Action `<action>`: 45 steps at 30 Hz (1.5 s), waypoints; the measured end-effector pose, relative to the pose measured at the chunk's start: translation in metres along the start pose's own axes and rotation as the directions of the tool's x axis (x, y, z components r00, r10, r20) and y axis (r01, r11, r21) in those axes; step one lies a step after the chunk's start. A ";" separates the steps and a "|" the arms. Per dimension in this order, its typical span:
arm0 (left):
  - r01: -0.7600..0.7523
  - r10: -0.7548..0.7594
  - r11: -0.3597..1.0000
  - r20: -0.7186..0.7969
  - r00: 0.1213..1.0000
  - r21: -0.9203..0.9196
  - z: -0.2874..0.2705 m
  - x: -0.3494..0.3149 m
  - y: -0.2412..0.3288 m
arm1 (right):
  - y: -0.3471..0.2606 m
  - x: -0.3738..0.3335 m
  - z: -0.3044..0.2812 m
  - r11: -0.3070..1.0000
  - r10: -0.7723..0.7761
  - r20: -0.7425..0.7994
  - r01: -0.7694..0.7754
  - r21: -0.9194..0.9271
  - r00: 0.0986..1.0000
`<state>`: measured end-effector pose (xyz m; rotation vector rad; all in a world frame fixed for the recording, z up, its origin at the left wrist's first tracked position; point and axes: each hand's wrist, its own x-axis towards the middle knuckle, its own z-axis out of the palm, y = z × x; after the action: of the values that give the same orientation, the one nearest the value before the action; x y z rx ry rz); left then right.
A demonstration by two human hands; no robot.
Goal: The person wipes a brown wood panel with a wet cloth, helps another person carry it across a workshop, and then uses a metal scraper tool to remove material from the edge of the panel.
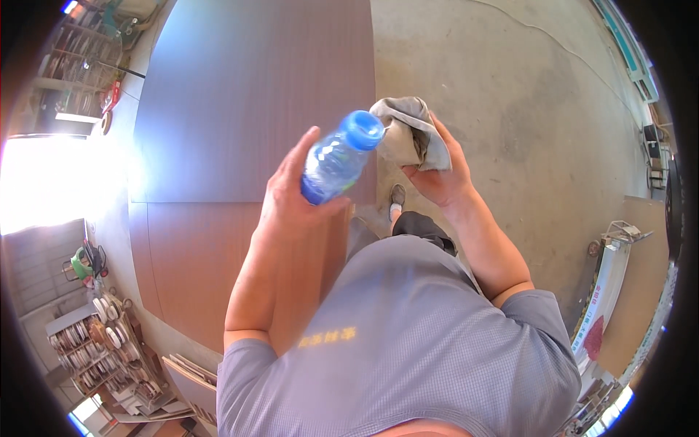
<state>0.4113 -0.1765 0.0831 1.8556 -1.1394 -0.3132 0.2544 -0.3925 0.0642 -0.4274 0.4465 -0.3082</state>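
A clear plastic bottle with a blue rim at its mouth and a blue lower end is in my left hand. It tilts up and to the right, its mouth beside a grey-beige cloth. My right hand grips that bunched cloth, with fingers along its right side and underneath. The cloth's edge comes close to the bottle's mouth; I cannot tell whether they touch. Both hands are held up in front of my body, over the right edge of a large brown board.
A second reddish-brown board surface lies nearer on the left. Racks with rolls of edging strip stand at the lower left, beside leaning panels. Concrete floor extends to the right, where a long white-topped piece stands.
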 end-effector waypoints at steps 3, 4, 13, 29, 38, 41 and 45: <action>-0.056 0.046 0.994 0.106 0.993 0.093 0.002 -0.004 0.022 | -0.006 -0.007 0.004 0.967 0.072 0.160 -0.108 0.229 0.984; -0.044 0.026 0.992 0.154 0.988 0.118 0.003 -0.004 0.026 | -0.005 -0.006 -0.003 0.972 0.078 0.153 -0.109 0.209 0.985; 0.040 -0.091 0.978 0.249 0.964 0.204 0.009 0.009 0.037 | 0.004 -0.008 0.012 0.932 -0.257 0.235 0.305 -0.196 0.937; 0.160 -0.515 0.757 0.428 0.742 0.633 -0.015 0.068 0.081 | 0.066 0.045 -0.013 0.978 -0.199 -0.039 0.201 0.061 0.979; 0.033 -0.062 0.988 0.197 0.978 0.150 -0.001 0.045 0.000 | 0.027 0.055 0.029 0.765 -0.463 0.345 0.565 -0.310 0.816; 0.026 -0.027 0.999 -0.021 0.999 -0.043 0.021 0.047 -0.028 | 0.009 0.058 0.078 0.730 -0.400 0.430 0.565 -0.385 0.810; -0.027 -0.023 0.931 -0.131 0.991 -0.365 0.029 0.069 -0.067 | -0.009 0.093 0.084 0.913 -0.376 0.308 0.407 -0.041 0.874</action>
<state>0.4701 -0.2375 0.0291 1.5208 -0.9201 -0.3680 0.3726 -0.4076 0.1046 -0.6593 0.0771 -0.6081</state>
